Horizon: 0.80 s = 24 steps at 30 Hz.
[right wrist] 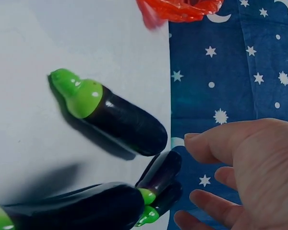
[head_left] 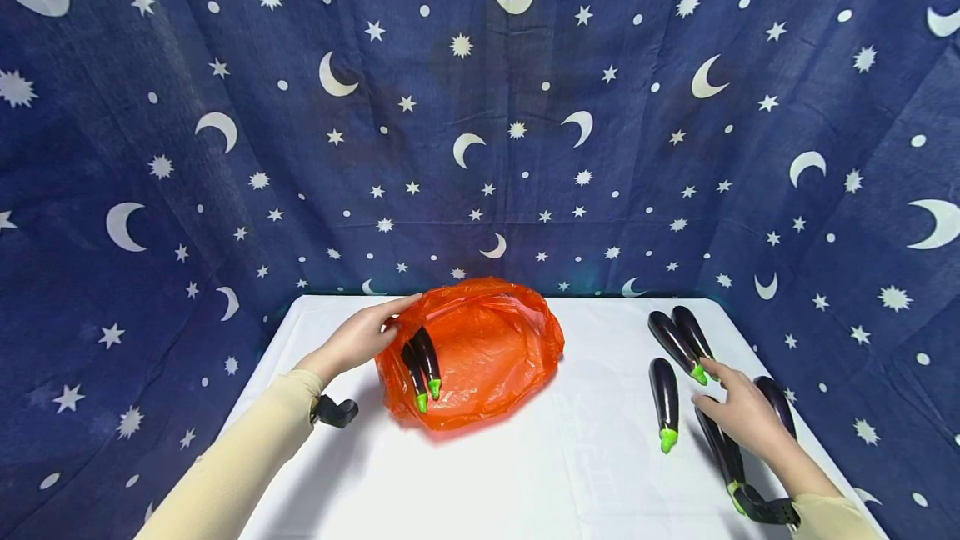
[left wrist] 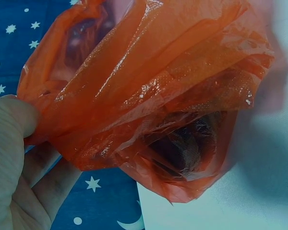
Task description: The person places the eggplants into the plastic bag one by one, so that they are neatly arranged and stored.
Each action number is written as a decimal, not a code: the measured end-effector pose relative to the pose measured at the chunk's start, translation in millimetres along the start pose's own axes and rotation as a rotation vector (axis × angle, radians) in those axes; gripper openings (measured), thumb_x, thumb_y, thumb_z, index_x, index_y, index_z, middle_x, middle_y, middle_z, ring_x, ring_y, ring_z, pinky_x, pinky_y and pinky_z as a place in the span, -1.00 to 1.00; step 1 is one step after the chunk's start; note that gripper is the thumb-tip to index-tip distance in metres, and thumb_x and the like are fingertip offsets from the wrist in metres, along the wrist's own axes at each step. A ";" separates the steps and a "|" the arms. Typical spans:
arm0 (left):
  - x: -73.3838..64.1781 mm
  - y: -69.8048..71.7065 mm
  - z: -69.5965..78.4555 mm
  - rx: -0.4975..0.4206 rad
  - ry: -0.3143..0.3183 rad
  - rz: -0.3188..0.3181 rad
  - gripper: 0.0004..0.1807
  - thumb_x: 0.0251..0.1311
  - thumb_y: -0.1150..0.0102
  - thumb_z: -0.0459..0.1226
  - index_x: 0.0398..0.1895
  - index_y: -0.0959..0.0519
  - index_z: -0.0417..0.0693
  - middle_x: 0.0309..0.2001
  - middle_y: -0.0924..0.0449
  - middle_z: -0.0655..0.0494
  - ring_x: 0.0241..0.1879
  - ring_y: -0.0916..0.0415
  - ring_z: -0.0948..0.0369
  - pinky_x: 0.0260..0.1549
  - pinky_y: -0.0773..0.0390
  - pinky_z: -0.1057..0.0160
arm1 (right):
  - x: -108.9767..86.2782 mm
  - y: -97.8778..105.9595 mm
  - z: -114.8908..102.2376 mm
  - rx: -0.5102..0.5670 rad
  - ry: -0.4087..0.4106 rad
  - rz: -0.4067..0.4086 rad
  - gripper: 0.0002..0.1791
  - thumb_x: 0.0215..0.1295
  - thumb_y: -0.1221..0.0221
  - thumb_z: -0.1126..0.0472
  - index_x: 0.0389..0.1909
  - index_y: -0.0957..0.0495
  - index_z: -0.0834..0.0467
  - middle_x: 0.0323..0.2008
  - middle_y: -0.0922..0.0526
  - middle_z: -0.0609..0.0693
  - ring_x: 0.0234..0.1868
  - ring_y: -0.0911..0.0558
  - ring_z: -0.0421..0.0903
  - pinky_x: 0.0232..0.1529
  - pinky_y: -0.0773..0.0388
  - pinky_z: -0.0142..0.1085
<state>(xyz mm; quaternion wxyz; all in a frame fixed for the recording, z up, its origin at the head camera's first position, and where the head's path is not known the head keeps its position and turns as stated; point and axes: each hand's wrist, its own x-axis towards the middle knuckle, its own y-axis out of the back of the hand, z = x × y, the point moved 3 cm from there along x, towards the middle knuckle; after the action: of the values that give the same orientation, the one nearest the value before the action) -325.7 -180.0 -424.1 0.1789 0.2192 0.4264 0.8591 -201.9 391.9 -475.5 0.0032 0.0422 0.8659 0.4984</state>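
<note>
Bag point(head_left: 487, 357) is being pinched at the rim by left hand point(head_left: 360, 337); eggplants point(head_left: 428, 354) are being held inside, just right of it. Right hand point(head_left: 742, 411), empty, fingers parted, is being flanked by loose eggplants point(head_left: 664, 394) on the table point(head_left: 525, 473).

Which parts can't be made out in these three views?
- Head: rightmost eggplant, lower end hidden by the right grip.
- Left wrist: left grip, some fingertips hidden behind the orange bag.
- Left wrist: dark contents, outlines obscured by the orange bag.
- Right wrist: bottom-left eggplant, stem cut off by the left edge.
</note>
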 end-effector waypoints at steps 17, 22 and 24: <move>-0.2 3.1 1.9 0.018 -0.004 0.006 -0.29 0.27 -0.06 -0.50 0.50 -0.41 0.12 0.33 -0.53 0.07 0.17 -0.56 0.08 0.22 -0.50 -0.01 | -7.0 -10.6 26.6 -0.048 -0.090 -0.134 0.11 0.18 -0.40 -0.01 0.48 -0.02 0.53 0.29 -0.13 0.71 0.28 -0.17 0.68 0.10 -0.30 0.51; -0.9 3.9 2.3 0.011 0.000 0.004 -0.29 0.26 -0.05 -0.50 0.50 -0.41 0.11 0.33 -0.53 0.07 0.16 -0.57 0.08 0.21 -0.51 -0.01 | -11.4 -14.3 32.1 -0.053 -0.117 -0.157 0.16 0.16 -0.41 -0.06 0.47 0.01 0.55 0.27 -0.10 0.73 0.27 -0.16 0.70 0.09 -0.29 0.52; -1.2 4.2 2.4 0.009 0.001 0.003 -0.29 0.26 -0.05 -0.50 0.50 -0.41 0.10 0.33 -0.53 0.07 0.16 -0.57 0.08 0.21 -0.51 -0.01 | -12.7 -15.1 33.9 -0.053 -0.119 -0.153 0.17 0.16 -0.42 -0.06 0.47 0.02 0.56 0.26 -0.10 0.74 0.26 -0.16 0.70 0.09 -0.29 0.52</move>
<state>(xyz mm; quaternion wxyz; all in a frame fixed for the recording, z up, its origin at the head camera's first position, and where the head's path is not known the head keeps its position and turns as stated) -323.9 -181.5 -419.6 0.1763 0.2202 0.4302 0.8575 -188.7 412.6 -506.0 0.0939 0.0052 0.8513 0.5162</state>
